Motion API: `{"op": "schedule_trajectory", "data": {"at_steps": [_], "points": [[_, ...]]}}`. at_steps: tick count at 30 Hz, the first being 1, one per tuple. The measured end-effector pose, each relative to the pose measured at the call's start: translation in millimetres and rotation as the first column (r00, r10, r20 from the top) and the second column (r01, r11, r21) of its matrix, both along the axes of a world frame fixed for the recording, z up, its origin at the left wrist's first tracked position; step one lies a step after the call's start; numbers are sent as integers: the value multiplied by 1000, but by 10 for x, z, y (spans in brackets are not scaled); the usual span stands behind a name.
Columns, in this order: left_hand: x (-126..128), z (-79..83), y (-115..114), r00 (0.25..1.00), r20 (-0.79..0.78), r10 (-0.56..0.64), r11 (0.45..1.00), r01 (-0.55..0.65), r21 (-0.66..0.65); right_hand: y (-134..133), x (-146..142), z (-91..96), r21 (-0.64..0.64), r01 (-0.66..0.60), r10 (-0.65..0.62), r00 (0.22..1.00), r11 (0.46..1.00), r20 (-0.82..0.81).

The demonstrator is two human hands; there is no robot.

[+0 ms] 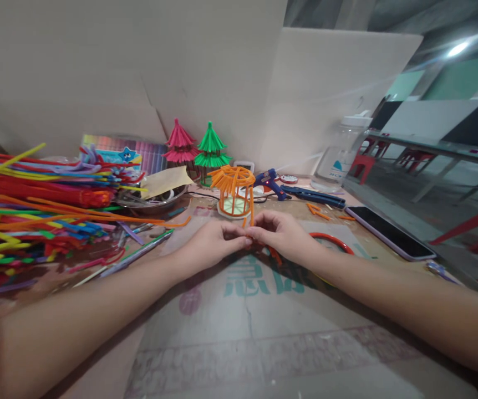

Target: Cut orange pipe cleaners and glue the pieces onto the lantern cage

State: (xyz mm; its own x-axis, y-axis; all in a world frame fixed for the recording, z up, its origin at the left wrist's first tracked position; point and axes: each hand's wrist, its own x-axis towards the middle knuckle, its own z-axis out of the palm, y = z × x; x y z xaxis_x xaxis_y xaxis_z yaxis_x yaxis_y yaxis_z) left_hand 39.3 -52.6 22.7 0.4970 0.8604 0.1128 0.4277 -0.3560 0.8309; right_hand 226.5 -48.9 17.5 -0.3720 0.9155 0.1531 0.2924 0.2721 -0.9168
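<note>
Left hand (212,244): stretched forward from the lower left, held low over the printed sheet (239,321), back upward, thumb extended toward the right hand (283,235), forefinger bent above it.
Left grip: drawn in at the fingertips; cannot tell whether clamped on anything, too small and blurred.
Left forearm (110,305): slanting inward, close to straight at the wrist.
Right hand: reaching in from the lower right, arched at the knuckles, fingers curled toward the left fingertips, touching them or very near.
Right grip: pinched together on a thin orange stem (252,205).
Right forearm (372,282): running diagonally back to the right edge of view, in line with the hand.
Orange stem: nearly upright above the right fingertips, overlapping the right side of the orange pavilion (234,178) in view; cannot tell whether touching.
Orange pavilion: upright just beyond both hands, slatted roof over thin posts on a pale round base (222,215).
Behind pavilion: pink tree (178,141) and green tree (210,147) to the left, blue glue gun (273,183) to the right.
Left side: heap of coloured pipe cleaners (35,221).
Right side: dark-screened phone (388,233), beyond the right forearm.
</note>
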Motion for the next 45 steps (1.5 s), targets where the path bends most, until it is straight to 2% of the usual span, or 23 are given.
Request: {"op": "schedule_trajectory", "data": {"at_steps": [10, 14, 16, 18, 21, 24, 26, 27, 29, 36, 39, 45], "points": [[-15, -49, 28, 1000, 18, -1, 1000, 1, -17, -3, 16, 17, 8, -59, 60, 991, 998, -119], [-21, -49, 38, 1000, 13, 2, 999, -2, -35, 20, 2, 2, 8, -57, 58, 990, 998, -132], [-25, -41, 34, 1000, 17, 2, 999, -1, -34, 45, 19, 61, 28, -55, 58, 992, 998, -112], [-28, -27, 24, 1000, 21, 1, 999, -1, -32, 57, 81, 183, 70, -82, 83, 996, 994, -25], [-22, -3, 1, 1000, 11, 24, 998, -23, -58, 8, 279, 400, 132, -159, 120, 958, 978, 262], [-8, 16, -16, 999, 15, 39, 995, -38, -97, -107, 560, 507, 131, -209, 79, 766, 969, 638], [-2, 25, -18, 999, 20, 41, 994, -38, -106, -180, 741, 498, 87, -209, 62, 616, 974, 785], [-1, 28, -17, 999, 21, 42, 994, -39, -106, -207, 818, 479, 91, -208, 45, 569, 974, 821], [-3, 31, -13, 999, 20, 44, 994, -42, -101, -238, 933, 436, 117, -218, 15, 525, 969, 851], [-23, 22, 0, 999, 6, 39, 996, -38, -85, -201, 1016, 338, 101, -330, 88, 511, 939, 855], [-25, 23, -4, 999, -5, 53, 996, -53, -78, -199, 1000, 310, 128, -304, 51, 519, 944, 853], [-22, 18, -13, 999, 24, 38, 996, -36, -85, -210, 1022, 291, 66, -259, 81, 517, 964, 852]]}}
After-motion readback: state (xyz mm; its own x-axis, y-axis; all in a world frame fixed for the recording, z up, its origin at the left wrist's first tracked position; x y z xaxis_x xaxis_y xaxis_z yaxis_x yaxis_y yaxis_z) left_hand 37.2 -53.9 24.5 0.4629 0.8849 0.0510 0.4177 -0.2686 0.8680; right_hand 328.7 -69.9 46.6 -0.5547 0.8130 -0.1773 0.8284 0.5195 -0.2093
